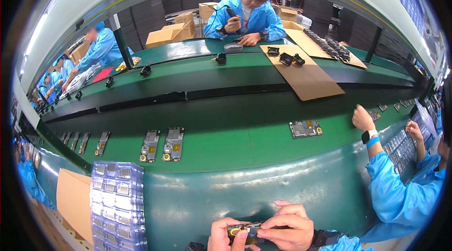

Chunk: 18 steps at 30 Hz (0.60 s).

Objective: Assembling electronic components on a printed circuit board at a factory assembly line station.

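Low in the head view, a small dark circuit board point(253, 240) with a round yellow part at its left end is held between my hands. My left hand point(222, 236) grips that left end, thumb on the face of the board. The fingers of my right hand point(291, 227) are pressed together over its right half, by a thin silvery strip point(252, 227) along the upper edge. Whether the strip is loose or part of the board I cannot tell. Left of my hands stands a clear plastic tray point(117, 204) with rows of flat silvery pieces in its pockets.
Beyond the worktop point(188, 190) runs a green belt point(226, 143) bearing several circuit boards point(173, 144); another board point(305, 129) lies further right. A co-worker's arm point(391, 185) reaches in from the right. Cardboard point(313, 79) overhangs the belt's far side. Across sits a person in blue point(268, 20).
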Motion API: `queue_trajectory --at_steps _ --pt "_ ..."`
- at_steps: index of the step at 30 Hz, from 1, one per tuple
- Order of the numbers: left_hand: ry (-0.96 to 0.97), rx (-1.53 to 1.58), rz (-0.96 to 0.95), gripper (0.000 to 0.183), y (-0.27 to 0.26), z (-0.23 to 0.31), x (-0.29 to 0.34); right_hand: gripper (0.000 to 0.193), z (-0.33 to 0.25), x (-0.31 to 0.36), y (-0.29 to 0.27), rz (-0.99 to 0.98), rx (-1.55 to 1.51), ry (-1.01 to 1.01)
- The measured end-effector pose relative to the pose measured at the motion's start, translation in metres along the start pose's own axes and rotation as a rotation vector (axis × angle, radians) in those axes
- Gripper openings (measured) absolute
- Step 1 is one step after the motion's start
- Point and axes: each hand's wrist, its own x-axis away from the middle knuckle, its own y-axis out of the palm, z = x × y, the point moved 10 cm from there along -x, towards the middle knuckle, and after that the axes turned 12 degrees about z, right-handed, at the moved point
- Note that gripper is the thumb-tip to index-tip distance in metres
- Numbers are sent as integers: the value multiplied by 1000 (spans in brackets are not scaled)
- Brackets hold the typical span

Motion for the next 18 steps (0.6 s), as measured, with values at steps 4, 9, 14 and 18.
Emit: queue_trajectory --at_steps 4,9,14,18 --pt "-19 -1 20 26 -3 -3 1 27 3 0 1 14 -15 -2" --pt "-40 4 15 27 0 -2 -1 25 1 -1 0 37 -13 17" --pt "31 -21 19 26 1 -1 1 22 4 -5 -6 95 -18 131" --pt "239 -356 81 24 -11 14 5 16 38 8 14 -72 -133 492"
